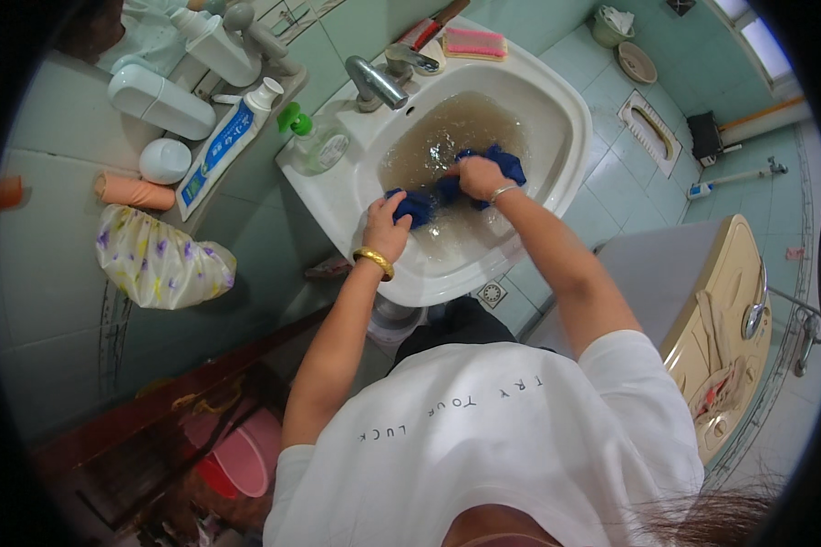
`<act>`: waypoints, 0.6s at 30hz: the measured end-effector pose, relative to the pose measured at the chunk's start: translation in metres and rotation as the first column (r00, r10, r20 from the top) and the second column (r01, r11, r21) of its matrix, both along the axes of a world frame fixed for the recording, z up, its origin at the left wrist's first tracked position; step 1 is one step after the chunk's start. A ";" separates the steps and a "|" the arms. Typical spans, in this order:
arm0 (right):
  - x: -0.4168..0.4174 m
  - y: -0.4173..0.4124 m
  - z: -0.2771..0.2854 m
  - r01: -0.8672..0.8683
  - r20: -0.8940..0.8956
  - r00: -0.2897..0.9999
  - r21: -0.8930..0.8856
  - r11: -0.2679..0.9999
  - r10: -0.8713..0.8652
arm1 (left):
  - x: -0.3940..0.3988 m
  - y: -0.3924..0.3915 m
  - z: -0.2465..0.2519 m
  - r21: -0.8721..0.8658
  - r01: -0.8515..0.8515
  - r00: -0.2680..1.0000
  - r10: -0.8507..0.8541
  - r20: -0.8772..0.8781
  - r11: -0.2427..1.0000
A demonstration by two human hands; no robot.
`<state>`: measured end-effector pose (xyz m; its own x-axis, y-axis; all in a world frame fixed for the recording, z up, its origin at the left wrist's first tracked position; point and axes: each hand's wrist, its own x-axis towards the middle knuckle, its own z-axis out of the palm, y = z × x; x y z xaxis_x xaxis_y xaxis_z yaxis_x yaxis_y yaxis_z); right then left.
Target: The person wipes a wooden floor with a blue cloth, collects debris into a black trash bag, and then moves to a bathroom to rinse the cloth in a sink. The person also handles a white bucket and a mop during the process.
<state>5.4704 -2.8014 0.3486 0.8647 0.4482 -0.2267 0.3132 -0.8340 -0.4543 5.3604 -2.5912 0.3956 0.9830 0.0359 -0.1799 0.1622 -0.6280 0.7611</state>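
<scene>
Dark blue wet cloth (505, 165) lies partly under murky water in a white washbasin (571, 113). My right hand (480, 179), with a silver bangle at the wrist, is closed on the cloth's right part. On the left, my left hand (387, 222), wearing a gold bangle, grips another part of the blue cloth between thumb and fingers. Between the hands the cloth runs at or below the water's surface, so I cannot tell whether it is one piece. A chrome faucet (378, 83) reaches over the basin's back edge.
On the basin's left ledge stands a soap pump bottle (325, 147). A pink brush (475, 43) lies at the back rim. The wall shelf holds a toothpaste tube (226, 150) and white bottles. To the right is a washing machine (725, 294); a squat toilet (650, 133) lies beyond.
</scene>
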 end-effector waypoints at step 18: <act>0.016 -0.015 0.141 0.160 0.200 0.898 0.681 0.715 -0.392 | 0.018 0.016 0.044 -0.494 -0.172 0.981 0.195 -0.007 0.852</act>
